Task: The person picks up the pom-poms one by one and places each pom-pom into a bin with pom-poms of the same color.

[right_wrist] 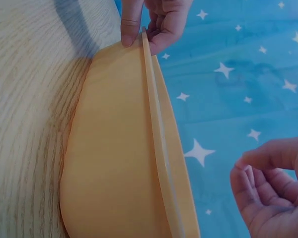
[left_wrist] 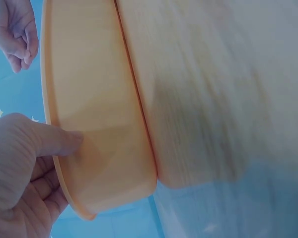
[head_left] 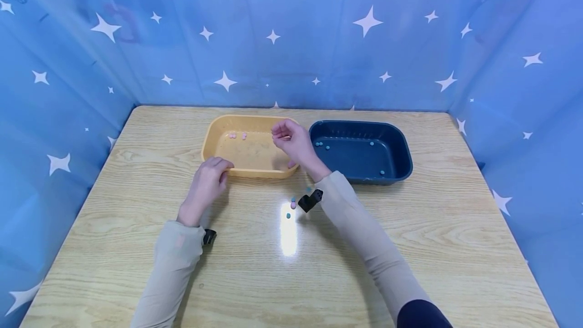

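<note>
My left hand [head_left: 209, 183] grips the near-left rim of the yellow tray [head_left: 250, 172]. In the left wrist view, its thumb [left_wrist: 62, 141] presses the outer wall while the fingers curl over the rim. Over the tray's right end is my right hand [head_left: 293, 140], its fingertips and thumb brought together in a pinch. A small pinkish bead [right_wrist: 242, 163] shows at those fingertips in the right wrist view, mostly hidden by them. Several pink beads [head_left: 244, 136] lie inside the yellow tray, toward its back left.
Right of the yellow tray stands a dark blue tray [head_left: 364, 180] with several blue-green beads [head_left: 371, 144] in it. On the wooden table [head_left: 246, 267], in front of the trays, lie a pink bead [head_left: 293, 206] and a few blue-green beads [head_left: 288, 215]. A blue star-patterned curtain [head_left: 319, 54] surrounds the table.
</note>
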Demonstrator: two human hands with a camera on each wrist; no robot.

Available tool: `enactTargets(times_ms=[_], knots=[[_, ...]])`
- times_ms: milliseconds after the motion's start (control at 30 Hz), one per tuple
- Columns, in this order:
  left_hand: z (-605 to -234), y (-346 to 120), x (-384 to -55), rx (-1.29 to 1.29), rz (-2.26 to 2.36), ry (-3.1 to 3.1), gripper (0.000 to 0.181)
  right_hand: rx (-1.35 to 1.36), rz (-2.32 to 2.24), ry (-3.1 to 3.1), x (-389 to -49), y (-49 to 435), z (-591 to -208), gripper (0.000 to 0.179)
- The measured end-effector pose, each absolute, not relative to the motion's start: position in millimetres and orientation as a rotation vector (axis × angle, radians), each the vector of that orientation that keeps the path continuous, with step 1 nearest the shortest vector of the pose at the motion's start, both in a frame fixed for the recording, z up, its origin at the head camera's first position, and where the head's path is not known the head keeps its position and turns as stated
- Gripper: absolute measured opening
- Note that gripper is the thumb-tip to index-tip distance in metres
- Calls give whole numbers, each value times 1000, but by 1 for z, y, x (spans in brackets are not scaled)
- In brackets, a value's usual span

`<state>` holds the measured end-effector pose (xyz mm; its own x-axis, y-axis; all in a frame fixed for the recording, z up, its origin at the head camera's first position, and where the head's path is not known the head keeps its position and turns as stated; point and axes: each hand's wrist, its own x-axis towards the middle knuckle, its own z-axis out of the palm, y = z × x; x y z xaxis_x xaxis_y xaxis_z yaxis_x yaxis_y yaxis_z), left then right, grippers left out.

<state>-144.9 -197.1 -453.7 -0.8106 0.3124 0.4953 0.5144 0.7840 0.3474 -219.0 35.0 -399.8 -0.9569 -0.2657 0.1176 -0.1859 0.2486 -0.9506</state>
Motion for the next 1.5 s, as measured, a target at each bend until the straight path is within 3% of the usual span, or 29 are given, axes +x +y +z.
enactTargets(times_ms=[1500], knots=[[-453, -197, -146, -628, -660, -2564, 18, -268, -1744, 2491, -251, 13, -400, 17]])
